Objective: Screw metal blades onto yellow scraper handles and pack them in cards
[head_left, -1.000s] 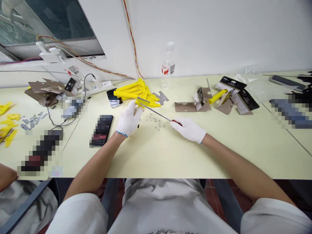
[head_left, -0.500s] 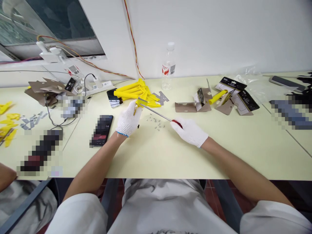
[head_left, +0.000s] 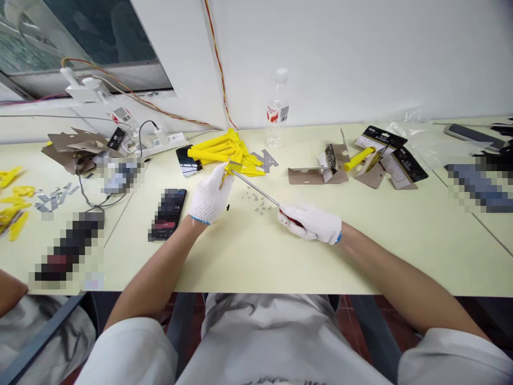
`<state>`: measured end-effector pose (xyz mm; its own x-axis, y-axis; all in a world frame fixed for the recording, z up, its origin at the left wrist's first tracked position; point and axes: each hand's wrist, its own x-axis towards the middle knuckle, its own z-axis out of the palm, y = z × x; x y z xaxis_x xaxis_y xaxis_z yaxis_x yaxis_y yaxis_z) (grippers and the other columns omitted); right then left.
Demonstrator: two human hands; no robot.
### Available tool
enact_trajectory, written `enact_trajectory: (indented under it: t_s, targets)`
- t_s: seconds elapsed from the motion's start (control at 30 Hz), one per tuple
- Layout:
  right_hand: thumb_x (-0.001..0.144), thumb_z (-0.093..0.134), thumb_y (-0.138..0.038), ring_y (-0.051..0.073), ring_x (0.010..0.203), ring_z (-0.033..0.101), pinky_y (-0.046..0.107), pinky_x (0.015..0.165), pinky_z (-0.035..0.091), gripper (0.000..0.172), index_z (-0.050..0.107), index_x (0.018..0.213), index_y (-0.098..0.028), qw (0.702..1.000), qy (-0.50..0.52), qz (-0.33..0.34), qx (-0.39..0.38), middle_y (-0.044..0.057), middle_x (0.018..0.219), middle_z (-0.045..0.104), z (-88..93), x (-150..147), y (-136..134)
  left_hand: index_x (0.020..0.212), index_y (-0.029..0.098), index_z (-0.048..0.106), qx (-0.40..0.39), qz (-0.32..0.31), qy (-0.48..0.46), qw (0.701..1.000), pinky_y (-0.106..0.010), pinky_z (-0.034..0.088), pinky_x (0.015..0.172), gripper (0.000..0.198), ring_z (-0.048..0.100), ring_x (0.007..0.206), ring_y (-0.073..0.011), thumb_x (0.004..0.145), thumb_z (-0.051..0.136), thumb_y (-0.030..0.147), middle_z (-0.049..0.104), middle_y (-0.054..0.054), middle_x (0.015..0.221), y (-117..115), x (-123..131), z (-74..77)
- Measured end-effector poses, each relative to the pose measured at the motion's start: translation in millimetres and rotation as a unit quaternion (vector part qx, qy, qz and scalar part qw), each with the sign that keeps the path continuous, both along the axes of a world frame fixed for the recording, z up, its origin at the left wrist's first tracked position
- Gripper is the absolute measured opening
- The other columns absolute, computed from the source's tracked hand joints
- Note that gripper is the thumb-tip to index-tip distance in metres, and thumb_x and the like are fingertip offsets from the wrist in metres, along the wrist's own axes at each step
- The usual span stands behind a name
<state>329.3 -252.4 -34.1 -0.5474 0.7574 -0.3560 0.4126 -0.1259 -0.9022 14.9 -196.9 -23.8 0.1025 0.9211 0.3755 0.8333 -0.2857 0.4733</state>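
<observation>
In a white knitted glove, my left hand (head_left: 210,195) is closed around a yellow plastic scraper (head_left: 232,168), whose head sticks up past the fingers. My right hand (head_left: 315,222), gloved too, grips the red handle of a screwdriver (head_left: 256,188). Its long metal shaft slants up to the left, and the tip is at the scraper's head. Small screws (head_left: 260,203) lie scattered on the table below the shaft. Behind the left hand is a pile of yellow scrapers (head_left: 218,148), with flat grey metal blades (head_left: 267,160) at its right. My left palm hides most of the held scraper.
A clear bottle (head_left: 277,115) stands by the wall. Opened cardboard packages (head_left: 316,175) lie to the right, phones (head_left: 176,206) to the left. A power strip (head_left: 166,143) with cables sits at the back left. Another person's arm (head_left: 12,291) shows at the left edge.
My right hand has turned about the screwdriver handle and shifted slightly down, its fingers now wrapped differently. The left hand and scraper have stayed almost in place.
</observation>
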Motion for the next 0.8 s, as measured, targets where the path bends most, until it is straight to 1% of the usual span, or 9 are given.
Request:
enact_trajectory:
  t_s: [0.07, 0.13, 0.2, 0.27, 0.37, 0.5, 0.6, 0.7, 0.8]
  targets:
    - [0.116, 0.042, -0.07, 0.02, 0.054, 0.045, 0.032, 0.056, 0.034, 0.055, 0.054, 0.085, -0.027, 0.985, -0.108, -0.046, 0.125, 0.0, 0.06, 0.051, 5.0, -5, -3, 0.147, 0.017, 0.074, -0.009, -0.001, 0.015, 1.0, -0.029, 0.055, 0.082, 0.037, 0.075, 0.09, -0.0242, 0.114, 0.062, 0.026, 0.079, -0.008, 0.099, 0, -1, 3.8]
    - [0.114, 0.052, -0.059, 0.024, 0.066, 0.055, 0.035, 0.064, 0.035, 0.044, 0.054, 0.084, -0.026, 0.934, -0.223, -0.117, 0.255, 0.007, 0.072, 0.062, 8.5, -9, -5, 0.146, 0.017, 0.075, -0.014, -0.004, 0.019, 1.0, -0.029, 0.054, 0.081, 0.036, 0.074, 0.089, -0.0241, 0.114, 0.062, 0.026, 0.078, -0.008, 0.097, -1, 0, 6.2]
    - [0.112, 0.057, -0.055, 0.027, 0.075, 0.06, 0.037, 0.069, 0.035, 0.039, 0.056, 0.087, -0.025, 0.893, -0.285, -0.154, 0.314, 0.01, 0.083, 0.068, 10.8, -8, -5, 0.147, 0.016, 0.075, -0.014, -0.002, 0.009, 1.0, -0.029, 0.053, 0.083, 0.037, 0.075, 0.092, -0.0246, 0.113, 0.062, 0.024, 0.079, -0.008, 0.099, -2, 2, 6.7]
    - [0.115, 0.05, -0.06, 0.027, 0.076, 0.061, 0.038, 0.07, 0.039, 0.045, 0.06, 0.089, -0.025, 0.915, -0.257, -0.131, 0.281, 0.009, 0.083, 0.067, 13.2, -3, -3, 0.144, 0.016, 0.075, -0.02, 0.006, -0.001, 1.0, -0.03, 0.051, 0.081, 0.034, 0.074, 0.09, -0.025, 0.113, 0.063, 0.024, 0.078, -0.009, 0.099, -3, 5, 5.7]
    - [0.116, 0.039, -0.074, 0.023, 0.07, 0.058, 0.036, 0.068, 0.046, 0.061, 0.063, 0.09, -0.025, 0.984, -0.106, -0.059, 0.131, 0.004, 0.075, 0.059, 16.8, 6, 0, 0.127, 0.018, 0.075, -0.035, 0.027, -0.008, 0.999, -0.03, 0.047, 0.076, 0.019, 0.069, 0.083, -0.0248, 0.112, 0.065, 0.023, 0.073, -0.007, 0.091, -2, 7, 4.8]
    - [0.111, 0.051, -0.078, 0.02, 0.06, 0.055, 0.033, 0.06, 0.047, 0.054, 0.059, 0.096, -0.026, 0.999, -0.021, -0.028, -0.015, -0.001, 0.069, 0.057, 16.7, 5, 0, 0.118, 0.019, 0.071, -0.057, 0.033, -0.007, 0.998, -0.03, 0.046, 0.078, 0.011, 0.068, 0.082, -0.0239, 0.113, 0.063, 0.024, 0.072, -0.006, 0.089, -1, 7, 6.8]
    - [0.111, 0.058, -0.064, 0.02, 0.061, 0.054, 0.032, 0.062, 0.043, 0.042, 0.056, 0.091, -0.027, 0.989, -0.116, -0.042, 0.083, 0.0, 0.068, 0.059, 14.2, -2, -3, 0.129, 0.018, 0.073, -0.046, 0.029, -0.005, 0.999, -0.03, 0.046, 0.077, 0.02, 0.068, 0.082, -0.0229, 0.113, 0.062, 0.024, 0.073, -0.006, 0.09, -1, 7, 6.9]
    - [0.112, 0.052, -0.056, 0.025, 0.074, 0.062, 0.037, 0.074, 0.047, 0.04, 0.049, 0.084, -0.027, 0.952, -0.192, -0.075, 0.224, 0.006, 0.078, 0.067, 14.1, -3, -3, 0.13, 0.019, 0.073, -0.036, 0.026, 0.002, 0.999, -0.029, 0.045, 0.074, 0.021, 0.066, 0.079, -0.0222, 0.113, 0.062, 0.024, 0.071, -0.004, 0.086, -2, 7, 5.1]
    - [0.116, 0.035, -0.046, 0.029, 0.09, 0.071, 0.041, 0.088, 0.052, 0.039, 0.056, 0.09, -0.026, 0.949, -0.182, -0.065, 0.248, 0.011, 0.094, 0.077, 17.1, 1, -1, 0.128, 0.019, 0.073, -0.038, 0.024, 0.005, 0.999, -0.028, 0.045, 0.073, 0.02, 0.066, 0.078, -0.0218, 0.112, 0.062, 0.025, 0.07, -0.004, 0.083, -2, 7, 4.6]
